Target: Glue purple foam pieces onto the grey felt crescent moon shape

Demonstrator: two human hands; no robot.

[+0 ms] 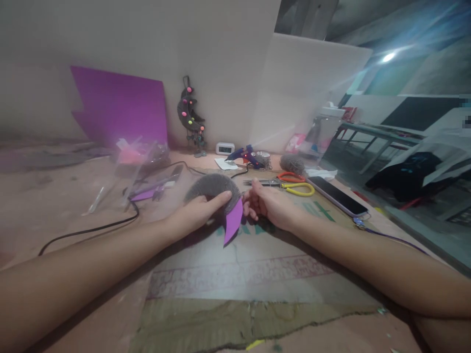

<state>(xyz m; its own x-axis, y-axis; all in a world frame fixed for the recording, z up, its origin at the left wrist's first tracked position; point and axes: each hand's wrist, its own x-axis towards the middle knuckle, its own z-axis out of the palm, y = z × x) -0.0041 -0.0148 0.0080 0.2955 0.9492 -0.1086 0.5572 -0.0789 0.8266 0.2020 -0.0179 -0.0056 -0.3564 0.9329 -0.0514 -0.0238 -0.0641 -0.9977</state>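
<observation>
Left hand (198, 212) clamps partly yarn-wrapped crescent (210, 184) over cardboard (257, 284), thumb on top, likely to steady it, while right hand (271, 205), apart, curls beside its bare purple tip (233, 224), can't tell if pinching anything.

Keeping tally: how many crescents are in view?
2: a grey-and-purple crescent in the left hand and a dark crescent by the wall. The purple scrap at left is too blurred to tell; others may be hidden.

From my end I see wht digital clock (225, 148) by wall (228, 73), smartphone (338, 196) face-up on R w/ blue cord (395, 237) by its end, bkgd table (382, 129), bright lamp (388, 57) top R
</observation>
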